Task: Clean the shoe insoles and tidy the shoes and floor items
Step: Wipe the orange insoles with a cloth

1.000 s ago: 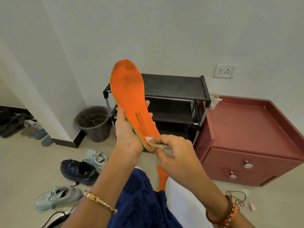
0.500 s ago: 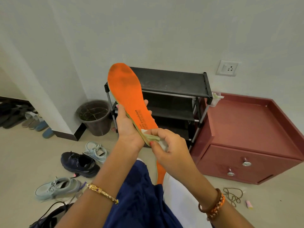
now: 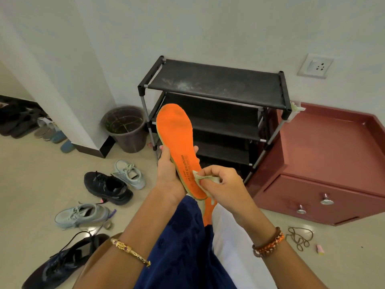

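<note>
An orange insole stands nearly upright in front of me, toe end up, with dark smudges near the toe. My left hand grips its lower half from behind, thumb and fingers curled round its edges. My right hand pinches a small pale wipe against the insole's heel end. A second orange insole pokes out below my hands, on my lap. On the floor to the left lie two light-blue sneakers and two dark sneakers.
A black three-tier shoe rack stands against the wall behind the insole. A red drawer cabinet is to its right, a dark bucket to its left. A brown lace and pink item lie on the floor right. More footwear sits far left.
The view has tilted down, so insole and hands sit lower in frame. My right hand has worked the wipe a little along the insole's heel end. My left hand keeps its grip.
</note>
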